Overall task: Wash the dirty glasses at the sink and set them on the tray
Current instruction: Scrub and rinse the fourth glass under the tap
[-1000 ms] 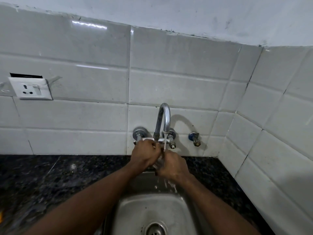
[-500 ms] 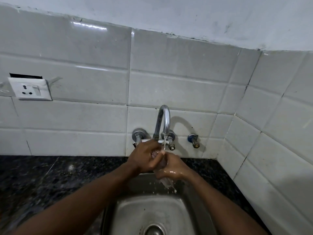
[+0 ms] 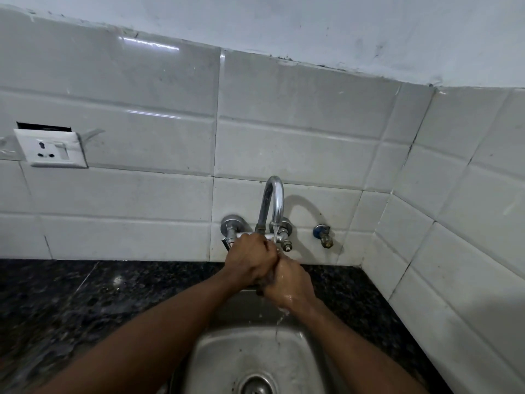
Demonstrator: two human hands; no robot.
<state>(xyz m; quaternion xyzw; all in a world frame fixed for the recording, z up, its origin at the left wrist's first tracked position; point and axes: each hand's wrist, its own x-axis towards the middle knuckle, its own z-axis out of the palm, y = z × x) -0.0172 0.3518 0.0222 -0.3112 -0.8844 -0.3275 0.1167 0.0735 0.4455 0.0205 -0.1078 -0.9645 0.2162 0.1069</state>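
**While the tap's running: looks like mid-rinse**

Since both hands are bunched together right under the stream from the tap (image 3: 274, 200) over the sink (image 3: 227, 362), I'd call this the washing step. The left hand (image 3: 250, 261) curls over the top and the wet right hand (image 3: 289, 282) presses against it. I can't tell if a glass is between them. Next up needs a firm grip with wet fingers, plus finding the tray, which isn't in view.

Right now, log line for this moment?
step: rinsing under faucet | left hand, right hand: clasped over sink | glass: hidden | tray: unseen
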